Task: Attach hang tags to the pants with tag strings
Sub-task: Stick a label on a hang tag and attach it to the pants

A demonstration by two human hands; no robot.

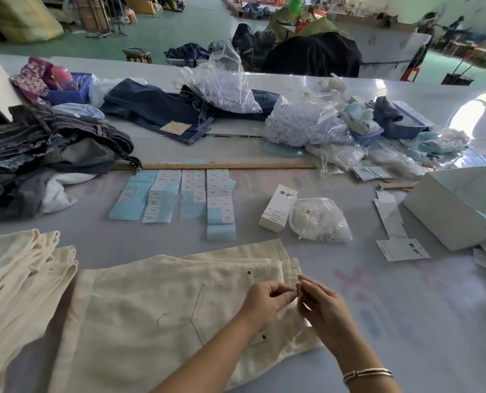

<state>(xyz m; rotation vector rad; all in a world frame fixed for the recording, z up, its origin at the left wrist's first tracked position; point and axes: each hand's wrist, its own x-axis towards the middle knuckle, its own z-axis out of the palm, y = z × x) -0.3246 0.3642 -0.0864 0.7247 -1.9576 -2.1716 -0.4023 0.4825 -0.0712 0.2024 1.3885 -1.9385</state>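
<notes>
Right hand (pixel 325 309), left hand (pixel 264 300) together, pinching tag string (pixel 298 287) at cream pants (pixel 151 307) waistband; tag apparently unattached; hang tags (pixel 402 249) wait far right.

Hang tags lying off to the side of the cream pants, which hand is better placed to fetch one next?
Probably the right hand. The hang tags lie on the table's right side, nearer that hand, while the left hand sits over the cream pants by the waistband and could steady them.

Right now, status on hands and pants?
Both hands pinching a small tag string at the cream pants waistband. Hang tags lie apart, right. Nothing in the way.
</notes>
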